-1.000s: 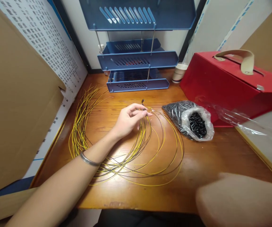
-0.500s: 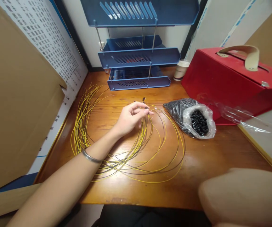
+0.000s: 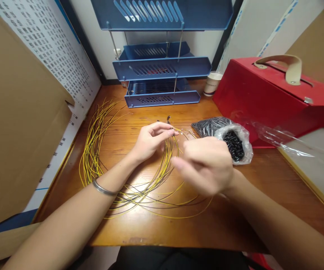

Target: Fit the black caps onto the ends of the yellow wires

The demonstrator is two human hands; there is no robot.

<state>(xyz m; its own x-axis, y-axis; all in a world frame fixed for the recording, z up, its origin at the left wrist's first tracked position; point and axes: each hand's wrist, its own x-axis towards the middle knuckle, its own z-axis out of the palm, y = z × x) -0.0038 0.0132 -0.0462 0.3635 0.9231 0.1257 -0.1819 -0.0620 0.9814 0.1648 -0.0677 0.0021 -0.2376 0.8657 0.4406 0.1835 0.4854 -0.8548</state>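
A loose coil of thin yellow and dark wires [image 3: 139,187] lies on the wooden desk [image 3: 263,187]. My left hand [image 3: 149,140] pinches the ends of a few wires between thumb and fingers, with a small dark terminal sticking up above the fingertips. My right hand [image 3: 205,165] hovers over the coil just right of the left hand, fingers curled in; whether it holds anything is hidden. A clear plastic bag of small black parts [image 3: 232,144] lies open just beyond the right hand. A second bunch of yellow wires [image 3: 94,142] fans out to the left.
A blue stacked letter tray [image 3: 162,71] stands at the back of the desk, with a paper cup [image 3: 212,83] beside it. A red box with a tan handle [image 3: 277,93] fills the right side. Cardboard [image 3: 15,123] and a printed sheet line the left wall.
My right hand has come up from the lower right edge of view to just right of the left hand, over the coil. The left hand keeps its pinch on the wire ends.
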